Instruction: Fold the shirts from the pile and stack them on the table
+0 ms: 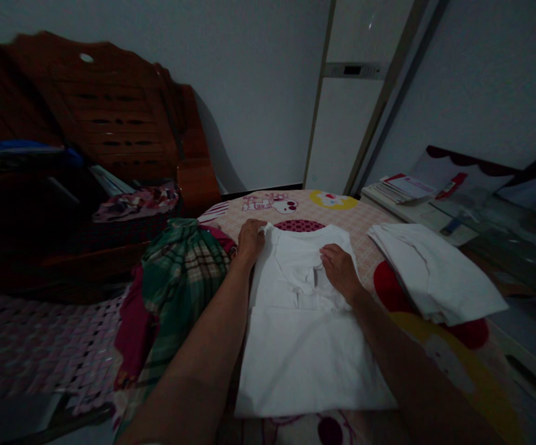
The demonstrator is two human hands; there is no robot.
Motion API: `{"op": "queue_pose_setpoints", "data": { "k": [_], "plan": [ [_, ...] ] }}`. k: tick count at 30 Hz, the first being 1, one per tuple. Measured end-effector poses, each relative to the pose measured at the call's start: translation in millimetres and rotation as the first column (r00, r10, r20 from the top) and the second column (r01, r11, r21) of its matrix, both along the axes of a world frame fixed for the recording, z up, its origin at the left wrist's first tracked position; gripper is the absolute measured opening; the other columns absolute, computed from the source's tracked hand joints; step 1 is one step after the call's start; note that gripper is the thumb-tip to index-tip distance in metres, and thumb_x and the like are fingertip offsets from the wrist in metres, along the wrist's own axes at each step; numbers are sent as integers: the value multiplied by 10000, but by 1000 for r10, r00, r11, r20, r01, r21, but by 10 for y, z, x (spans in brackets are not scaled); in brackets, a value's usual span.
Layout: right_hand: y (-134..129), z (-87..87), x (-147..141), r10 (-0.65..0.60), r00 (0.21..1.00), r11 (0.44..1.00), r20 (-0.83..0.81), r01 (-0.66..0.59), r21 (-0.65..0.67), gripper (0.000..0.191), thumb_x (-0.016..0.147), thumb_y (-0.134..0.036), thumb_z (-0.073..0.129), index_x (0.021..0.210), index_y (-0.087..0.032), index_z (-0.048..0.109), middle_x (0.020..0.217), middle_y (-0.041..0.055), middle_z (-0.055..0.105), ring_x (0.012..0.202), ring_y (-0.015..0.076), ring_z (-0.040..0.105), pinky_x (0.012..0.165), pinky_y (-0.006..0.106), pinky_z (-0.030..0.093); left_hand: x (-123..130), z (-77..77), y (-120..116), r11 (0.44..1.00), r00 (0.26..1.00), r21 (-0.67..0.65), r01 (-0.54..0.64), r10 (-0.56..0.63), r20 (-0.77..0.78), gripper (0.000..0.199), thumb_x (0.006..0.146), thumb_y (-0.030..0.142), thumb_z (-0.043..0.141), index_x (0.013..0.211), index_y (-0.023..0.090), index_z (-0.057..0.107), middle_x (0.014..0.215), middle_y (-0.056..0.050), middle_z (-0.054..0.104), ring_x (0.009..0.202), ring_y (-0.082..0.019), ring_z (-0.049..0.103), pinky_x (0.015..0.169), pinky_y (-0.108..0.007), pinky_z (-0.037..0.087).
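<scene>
A white garment (309, 358) lies partly folded on a round table with a patterned cover (360, 207). My left hand (251, 240) pinches the garment's far left corner. Over the upper right part of the same cloth, my right hand (339, 269) has its fingers drawn together at a fold near the collar area. Another folded white cloth (434, 269) rests to the right on the table. Green plaid fabric (187, 266) and dark red fabric (135, 321) lie beside my left forearm.
A carved wooden bench (114, 111) stands at the back left with cloth on its seat. A woven pink seat (40, 340) is at the lower left. Papers (404, 188) lie on a cabinet at the right, near a glass surface (499, 228). A tall white unit (342, 123) stands behind.
</scene>
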State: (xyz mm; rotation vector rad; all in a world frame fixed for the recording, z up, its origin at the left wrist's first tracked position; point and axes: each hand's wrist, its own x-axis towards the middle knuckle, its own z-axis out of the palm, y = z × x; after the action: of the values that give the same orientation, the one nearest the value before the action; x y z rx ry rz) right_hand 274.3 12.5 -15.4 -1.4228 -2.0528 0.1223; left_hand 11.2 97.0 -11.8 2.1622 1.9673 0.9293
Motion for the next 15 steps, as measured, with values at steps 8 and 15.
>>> {"op": "queue_pose_setpoints", "data": {
  "k": [8,15],
  "plan": [
    [-15,-40,-46,-46,990,995,130,57,-86,281,854,-123,489,1033,-104,705,1229,192,633,1160,270,562,1037,421,412,47,7,-32,986,986,-131,100,-116,-120,333,817,133,532,1101,176,699,1129,-114,661,1080,-228,600,977,-315,448],
    [-232,478,-74,172,952,953,-254,-226,-203,155,799,-202,589,794,-172,741,844,50,738,802,188,665,764,294,497,117,194,-68,974,979,-100,201,-200,28,289,781,127,577,1021,166,734,1082,-94,698,1012,-214,628,934,-300,461]
  ]
}}
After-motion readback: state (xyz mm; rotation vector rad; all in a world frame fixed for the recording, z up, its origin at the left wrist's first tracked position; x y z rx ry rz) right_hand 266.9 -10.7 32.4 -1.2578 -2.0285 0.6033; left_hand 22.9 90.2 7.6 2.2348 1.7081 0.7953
